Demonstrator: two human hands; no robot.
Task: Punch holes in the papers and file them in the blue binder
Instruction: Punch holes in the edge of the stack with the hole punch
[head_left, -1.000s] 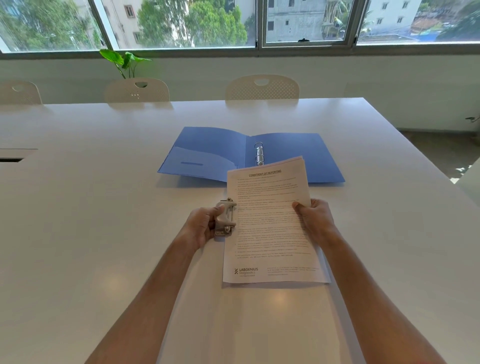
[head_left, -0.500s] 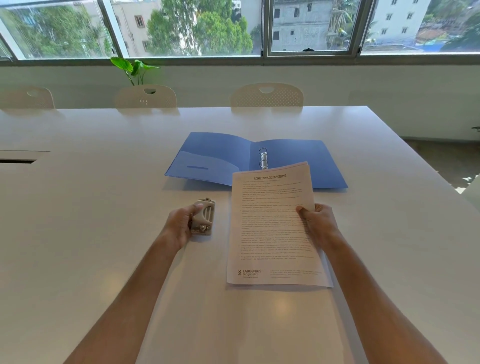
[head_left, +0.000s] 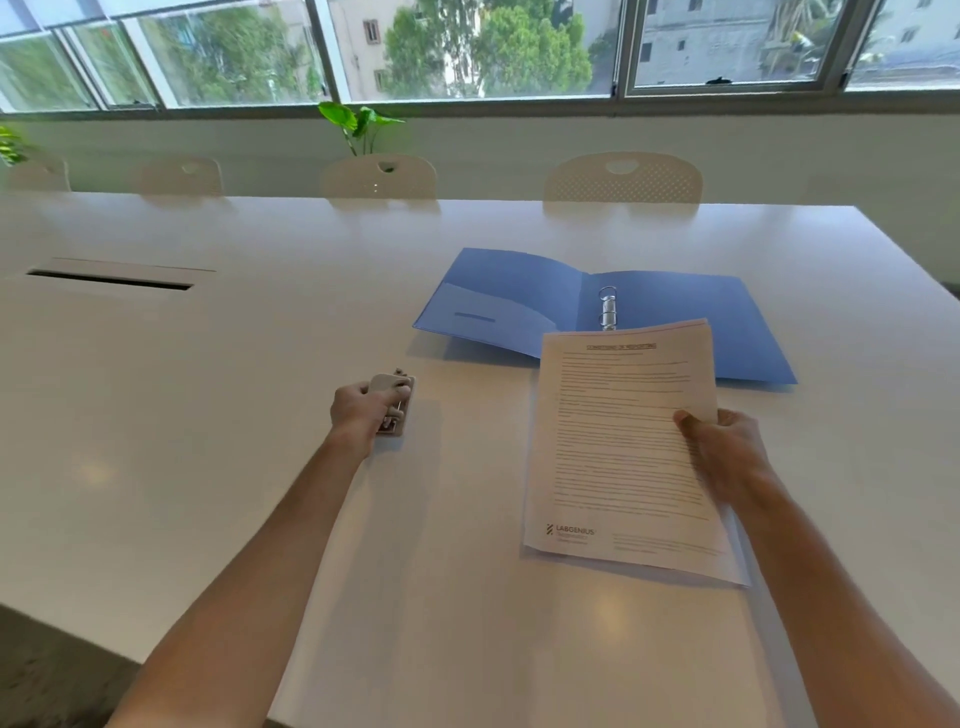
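The blue binder (head_left: 670, 312) lies open on the white table (head_left: 208, 415), its metal rings (head_left: 607, 309) upright along the spine. A thin stack of printed papers (head_left: 618, 452) is lifted a little off the table in front of the binder, its top edge over the binder's near edge. My right hand (head_left: 727, 452) pinches the papers at their right edge, thumb on top. My left hand (head_left: 366, 410) grips a small pale hole punch (head_left: 395, 405) that rests on the table, well to the left of the papers.
Several pale chairs (head_left: 623, 179) stand along the table's far side under the windows, with a green plant (head_left: 358, 124) behind them. A dark cable slot (head_left: 111, 280) is set into the table at the left. The table's near-left corner drops off to grey floor (head_left: 52, 675).
My left hand pulled the hole punch off the papers' left edge and carried it left onto the table. The right hand kept hold of the papers. The view swung left.
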